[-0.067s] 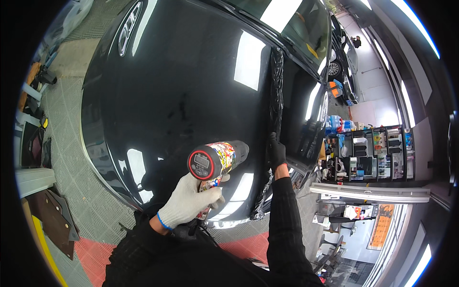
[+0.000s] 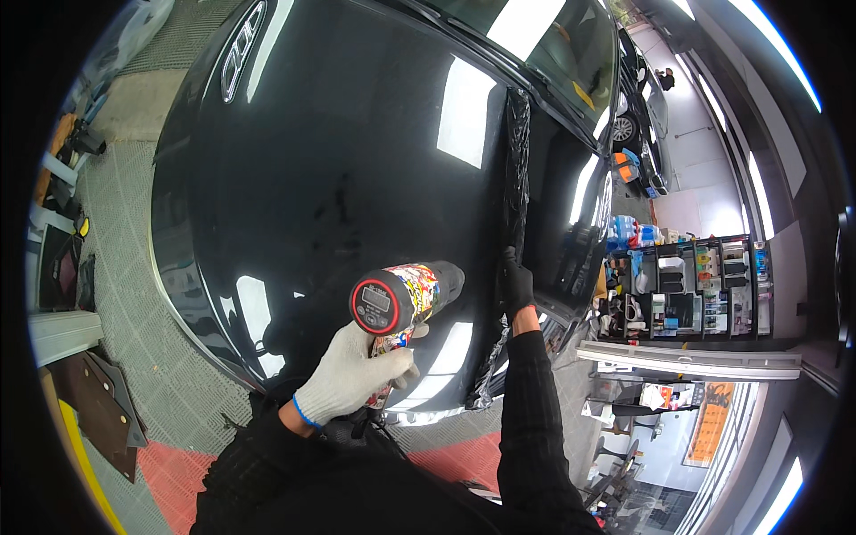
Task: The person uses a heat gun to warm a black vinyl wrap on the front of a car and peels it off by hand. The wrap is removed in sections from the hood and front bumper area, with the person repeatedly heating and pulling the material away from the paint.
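Observation:
My left hand [image 2: 349,373], in a white knit glove with a blue cuff, is wrapped round the handle of a heat gun [image 2: 410,299]. The gun has a colourful patterned body, a red-ringed round back with a small display, and a dark nozzle tilted away toward the right. Below it spreads the glossy black hood [image 2: 357,169] of a car. A wrinkled strip of black film [image 2: 517,160] runs along the hood's right edge. On that strip lies my right hand [image 2: 515,283], black-gloved, its fingers closed at the film; the fingertips are partly hidden.
Beyond the hood is the windscreen [image 2: 571,53]. Shelves [image 2: 700,285] crowded with bottles and boxes stand at the right, with another dark car [image 2: 629,125] farther back. Brown mats [image 2: 94,410] lean at the lower left. Grey and red grating [image 2: 178,473] covers the floor.

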A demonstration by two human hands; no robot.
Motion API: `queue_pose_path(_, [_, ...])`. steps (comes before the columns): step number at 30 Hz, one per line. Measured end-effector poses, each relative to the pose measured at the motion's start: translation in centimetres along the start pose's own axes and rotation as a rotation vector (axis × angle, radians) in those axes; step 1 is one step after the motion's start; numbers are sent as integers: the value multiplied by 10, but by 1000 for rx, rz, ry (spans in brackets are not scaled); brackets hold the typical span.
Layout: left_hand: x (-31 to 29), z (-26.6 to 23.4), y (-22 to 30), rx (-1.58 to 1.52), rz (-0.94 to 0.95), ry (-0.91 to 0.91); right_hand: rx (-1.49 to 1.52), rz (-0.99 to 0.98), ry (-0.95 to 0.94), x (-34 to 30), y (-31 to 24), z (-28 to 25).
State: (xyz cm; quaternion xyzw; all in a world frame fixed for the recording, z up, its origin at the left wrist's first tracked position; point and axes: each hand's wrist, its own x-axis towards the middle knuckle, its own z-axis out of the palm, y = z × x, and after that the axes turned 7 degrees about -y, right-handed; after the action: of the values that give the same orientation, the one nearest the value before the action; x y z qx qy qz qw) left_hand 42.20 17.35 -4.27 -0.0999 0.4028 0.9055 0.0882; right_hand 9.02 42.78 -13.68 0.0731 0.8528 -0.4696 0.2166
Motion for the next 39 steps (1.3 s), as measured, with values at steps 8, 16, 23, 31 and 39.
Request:
queue_pose_path(8, [5, -2, -1, -18, 13, 10, 24, -21, -66, -15, -6, 0])
queue_pose_path(16, [6, -7, -4, -2, 4, 25, 101, 13, -115, -26, -13, 3])
queue_pose_path(23, [6, -12, -3, 12, -45, -16, -42, -252, -20, -30, -2, 9])
queue_pose_path(31, [-8, -12, -5, -28, -56, -11, -713, -135, 329, -50, 35, -18])
queue_pose_path(39, [-15, -8, -1, 65, -29, 5, -409, -263, 384, -65, 90, -7])
